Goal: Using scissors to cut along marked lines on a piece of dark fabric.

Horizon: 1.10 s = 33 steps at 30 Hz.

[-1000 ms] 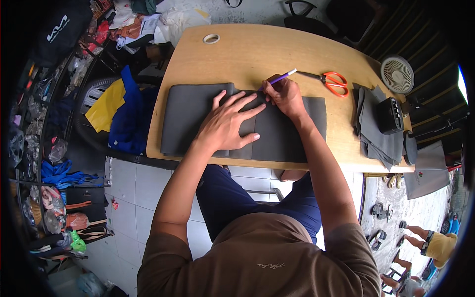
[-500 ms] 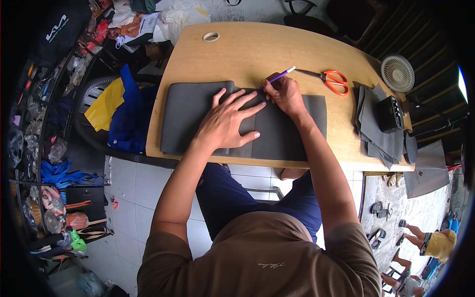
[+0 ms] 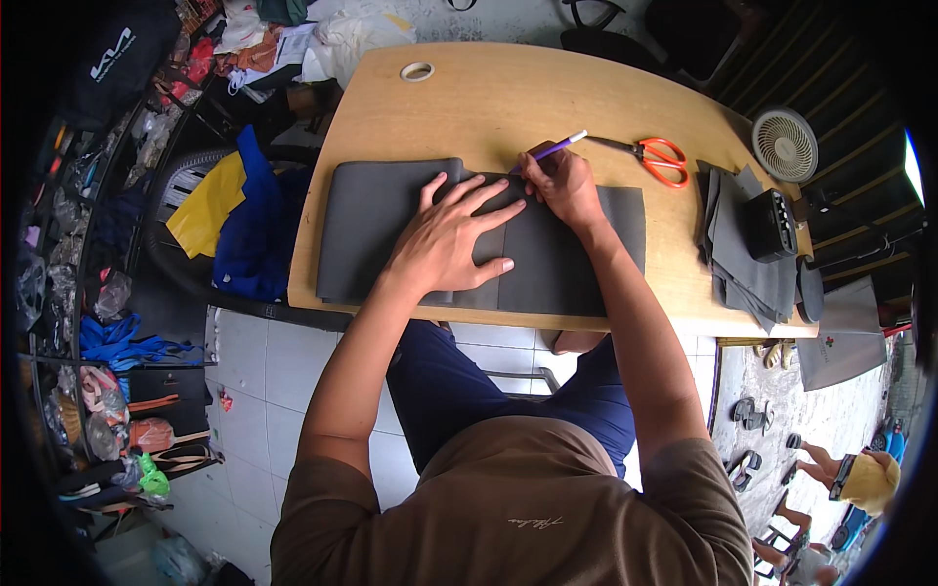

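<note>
Smooth, matte dark grey sheeting [image 3: 555, 269] lies flat on the pale wood-grain worktop [image 3: 489, 103], along its near edge. The left hand [image 3: 447, 239] rests on it, fingers spread wide; the right hand [image 3: 564, 188] pinches a slim purple pen [image 3: 562, 146] at its far edge — fingers closed around the barrel. Since a second ago, hands, pen and sheeting have barely shifted.

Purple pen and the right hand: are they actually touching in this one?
Touching. The head view shows the right hand gripping the purple pen, its white end sticking out beyond the fingers.
</note>
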### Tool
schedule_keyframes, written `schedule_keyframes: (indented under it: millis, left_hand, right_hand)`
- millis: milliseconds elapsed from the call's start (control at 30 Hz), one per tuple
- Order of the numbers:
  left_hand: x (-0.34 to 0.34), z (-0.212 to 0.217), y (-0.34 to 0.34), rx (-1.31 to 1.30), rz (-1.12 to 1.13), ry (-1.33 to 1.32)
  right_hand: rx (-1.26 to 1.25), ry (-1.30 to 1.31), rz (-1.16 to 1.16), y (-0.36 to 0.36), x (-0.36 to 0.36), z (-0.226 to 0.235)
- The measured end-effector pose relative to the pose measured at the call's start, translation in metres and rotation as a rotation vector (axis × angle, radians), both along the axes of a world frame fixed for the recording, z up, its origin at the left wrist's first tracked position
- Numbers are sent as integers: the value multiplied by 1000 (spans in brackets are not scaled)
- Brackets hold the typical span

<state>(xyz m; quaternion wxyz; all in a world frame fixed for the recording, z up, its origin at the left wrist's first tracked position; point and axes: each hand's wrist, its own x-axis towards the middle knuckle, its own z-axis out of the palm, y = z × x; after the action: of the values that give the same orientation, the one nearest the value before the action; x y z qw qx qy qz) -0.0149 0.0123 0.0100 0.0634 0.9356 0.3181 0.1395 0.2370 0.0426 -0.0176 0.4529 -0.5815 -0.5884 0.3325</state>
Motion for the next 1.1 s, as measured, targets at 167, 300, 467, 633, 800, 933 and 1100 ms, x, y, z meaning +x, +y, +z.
schedule_keyframes:
  millis: [167,300,467,633,800,933,1100]
  left_hand:
    - [4,-1,3,0,-14,-4]
    - [0,-2,2,1,-4,-1]
    - [1,-5,2,12,3,-9]
    - [0,-1,0,-5,14,9]
    - [1,-3,1,-3,10,-3]
    - [0,-3,0,-10,15,3]
    - [-1,-3,1,2,7,7]
  right_hand:
    - [80,324,-34,7,13,-5]
    - [141,512,-7,-13,5,21]
    - [-56,494,274,-96,-8,49]
    - [-200,283,403,-142,-27,36]
    - [-100,63,408,-146,-27,22]
    - [-106,-6,426,-145,-25,19]
    - [-105,-15,422,-145,-25,17]
